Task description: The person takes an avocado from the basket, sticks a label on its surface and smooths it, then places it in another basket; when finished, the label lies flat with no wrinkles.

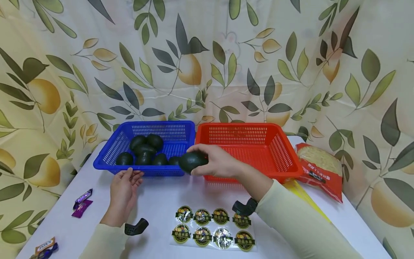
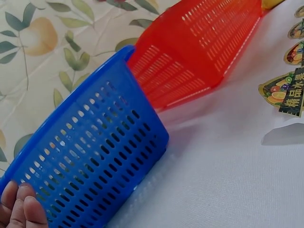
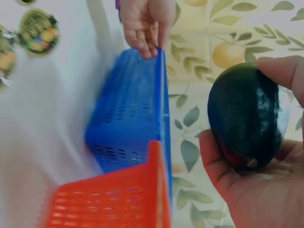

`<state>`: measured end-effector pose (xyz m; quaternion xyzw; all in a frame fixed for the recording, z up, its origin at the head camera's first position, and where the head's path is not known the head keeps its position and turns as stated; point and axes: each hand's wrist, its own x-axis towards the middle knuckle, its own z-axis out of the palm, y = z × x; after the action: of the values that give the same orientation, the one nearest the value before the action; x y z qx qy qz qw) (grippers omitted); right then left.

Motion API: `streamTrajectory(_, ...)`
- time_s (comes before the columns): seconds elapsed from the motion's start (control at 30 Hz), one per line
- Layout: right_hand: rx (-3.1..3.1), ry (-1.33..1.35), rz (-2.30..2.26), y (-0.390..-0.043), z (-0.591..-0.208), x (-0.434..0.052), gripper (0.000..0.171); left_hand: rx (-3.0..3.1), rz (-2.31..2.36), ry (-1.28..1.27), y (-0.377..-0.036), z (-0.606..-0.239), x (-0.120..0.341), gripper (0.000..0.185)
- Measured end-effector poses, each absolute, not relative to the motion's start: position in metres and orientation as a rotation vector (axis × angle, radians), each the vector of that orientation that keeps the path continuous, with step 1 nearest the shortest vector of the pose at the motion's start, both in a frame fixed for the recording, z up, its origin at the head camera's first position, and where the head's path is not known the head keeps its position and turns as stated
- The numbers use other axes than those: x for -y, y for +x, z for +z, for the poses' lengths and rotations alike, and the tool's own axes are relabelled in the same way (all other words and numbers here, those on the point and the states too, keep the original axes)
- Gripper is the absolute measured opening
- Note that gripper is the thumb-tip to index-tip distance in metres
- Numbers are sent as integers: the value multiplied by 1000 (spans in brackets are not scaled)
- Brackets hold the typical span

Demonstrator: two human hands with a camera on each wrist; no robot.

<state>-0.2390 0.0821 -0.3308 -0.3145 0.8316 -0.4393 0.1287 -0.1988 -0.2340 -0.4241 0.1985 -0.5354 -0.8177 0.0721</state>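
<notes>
Head view: right hand [image 1: 217,160] grips a dark green avocado [image 1: 193,160] at the near rims where the blue plastic basket [image 1: 106,158] meets the red plastic basket [image 1: 286,158]; sticker-sheet [image 1: 213,228] writing is too small to read.

Left wrist view: left hand's fingertips [image 2: 21,209], straight, touch the blue wall; the rest is cropped.

Right wrist view: blurred.

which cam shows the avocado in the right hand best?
Right wrist: the avocado fills the frame close up, stem end visible, held in the right hand. Head view shows it small, partly covered by fingers, at the red basket's front left corner. Left wrist doesn't show it.
</notes>
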Motion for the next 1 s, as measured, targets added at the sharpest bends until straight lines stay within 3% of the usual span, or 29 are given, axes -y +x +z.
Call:
streamTrajectory(0.4, -2375, -834, -1318, -191, -391, -114, 59, 1581, -2458, 557, -201, -425, 234, 17)
streamTrajectory(0.7, -2549, -651, -1237, -193, -434, -117, 64, 1585, -2458, 602, -200, -425, 233, 16)
streamTrajectory(1.0, -2615, -648, -1158, -197, -449, -117, 67, 1602, -2459, 618, -200, -427, 234, 18)
